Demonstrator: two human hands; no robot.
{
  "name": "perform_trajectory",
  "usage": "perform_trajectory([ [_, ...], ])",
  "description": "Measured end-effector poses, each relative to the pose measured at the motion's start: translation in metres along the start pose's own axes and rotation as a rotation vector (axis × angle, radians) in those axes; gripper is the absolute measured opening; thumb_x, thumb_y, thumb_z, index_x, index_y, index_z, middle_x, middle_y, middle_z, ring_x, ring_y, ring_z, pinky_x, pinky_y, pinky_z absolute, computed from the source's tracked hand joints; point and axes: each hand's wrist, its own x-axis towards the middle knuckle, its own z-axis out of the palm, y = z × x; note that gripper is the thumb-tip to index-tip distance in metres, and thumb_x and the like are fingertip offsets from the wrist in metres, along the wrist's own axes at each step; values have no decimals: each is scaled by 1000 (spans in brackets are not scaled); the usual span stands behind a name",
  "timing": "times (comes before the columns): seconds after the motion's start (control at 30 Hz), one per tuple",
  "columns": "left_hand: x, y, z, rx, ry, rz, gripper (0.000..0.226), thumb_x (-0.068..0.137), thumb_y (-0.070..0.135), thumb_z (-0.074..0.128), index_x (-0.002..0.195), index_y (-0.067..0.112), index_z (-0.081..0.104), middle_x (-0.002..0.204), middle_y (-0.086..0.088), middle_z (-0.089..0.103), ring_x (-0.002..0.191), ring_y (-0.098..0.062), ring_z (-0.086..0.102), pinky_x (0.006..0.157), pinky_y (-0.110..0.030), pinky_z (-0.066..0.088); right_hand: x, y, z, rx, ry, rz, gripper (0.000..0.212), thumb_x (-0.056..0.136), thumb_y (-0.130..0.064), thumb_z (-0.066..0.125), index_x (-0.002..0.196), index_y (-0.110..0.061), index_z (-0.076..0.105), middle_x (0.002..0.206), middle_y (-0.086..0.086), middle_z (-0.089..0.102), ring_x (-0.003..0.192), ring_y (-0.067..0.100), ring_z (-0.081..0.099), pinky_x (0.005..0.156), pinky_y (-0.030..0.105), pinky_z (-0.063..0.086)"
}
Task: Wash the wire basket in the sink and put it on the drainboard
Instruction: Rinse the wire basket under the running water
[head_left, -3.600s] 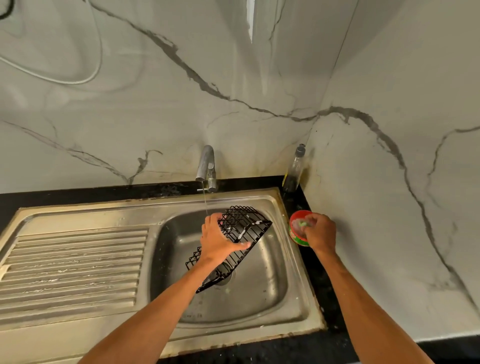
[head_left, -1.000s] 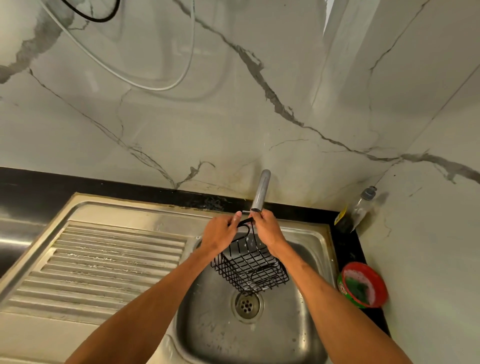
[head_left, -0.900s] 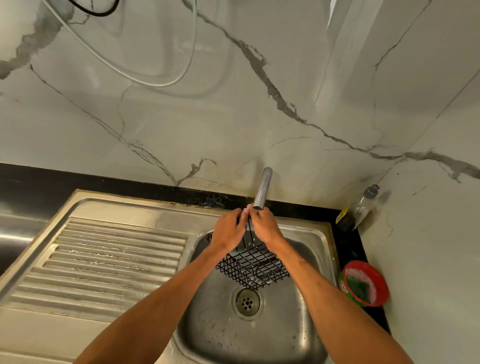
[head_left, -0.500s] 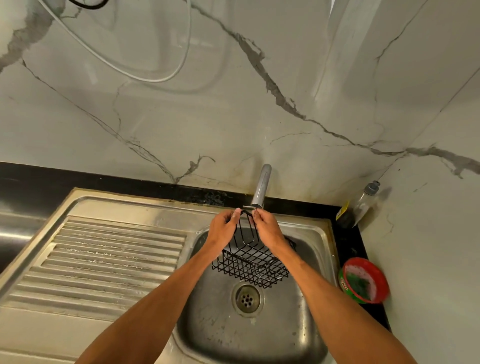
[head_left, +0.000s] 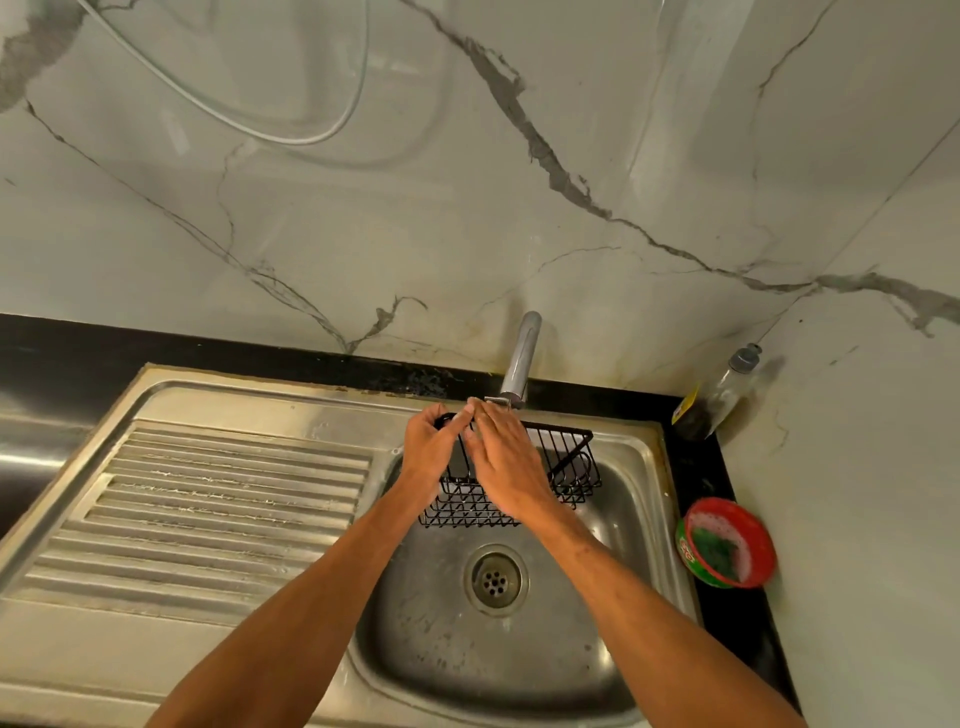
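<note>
Your wire basket (head_left: 569, 467) is black, a square grid. The sink (head_left: 519, 675) under it is dull silver steel; at nine o'clock the drainboard (head_left: 208, 499) carries ribbed stripes. At three o'clock, a red tub (head_left: 727, 505), green inside. The wall (head_left: 415, 208) is white marble, grey-veined; the counter (head_left: 698, 467) black.

Pretty clearly a home kitchen: steel sink (head_left: 641, 525) with a ribbed drainboard (head_left: 208, 499), tap (head_left: 522, 358) at the back, black stone tabletop (head_left: 730, 618), marble-look tiled wall (head_left: 363, 234), plus a dish soap bottle (head_left: 719, 397) and a red tub (head_left: 727, 548) of scrubber paste in the corner.
</note>
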Motion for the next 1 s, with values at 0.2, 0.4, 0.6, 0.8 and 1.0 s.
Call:
perform_trajectory([
  [0.2,-7,3,3,-40,-26,-35,38,91,24,77,65,21,49,57,9,43,56,-8,39,61,-28,40,-11,23,-8,-136,-40,158,56,107,-42,20,158,-22,6,166,3,4,153,17,-1,124,37,-2],
  [0.4,-15,4,-9,-154,-30,-132,35,80,31,86,66,21,56,80,-13,57,78,-30,54,78,-48,52,-25,36,-15,-139,-58,101,56,105,-48,13,158,-28,3,165,-5,0,152,11,-4,124,39,-2],
  [0.6,-21,3,-38,-236,1,-225,38,80,20,86,63,21,53,76,-12,63,78,-26,65,88,-52,57,-32,80,-38,-129,-37,268,50,107,-43,21,156,-30,22,164,-2,20,151,17,14,122,39,11],
  [0.8,-33,0,-51,-358,80,-300,31,90,6,73,71,16,50,49,9,58,41,-5,57,46,-22,53,-12,62,-56,495,45,328,26,104,-25,47,125,-17,61,124,1,52,111,12,52,95,29,45],
  [1.0,-40,-17,-73,-463,168,-380,24,91,14,73,75,16,57,56,5,52,40,-6,49,43,-19,48,15,41,-64,898,46,537,15,101,-14,51,99,-9,65,83,2,54,80,17,46,83,34,39],
])
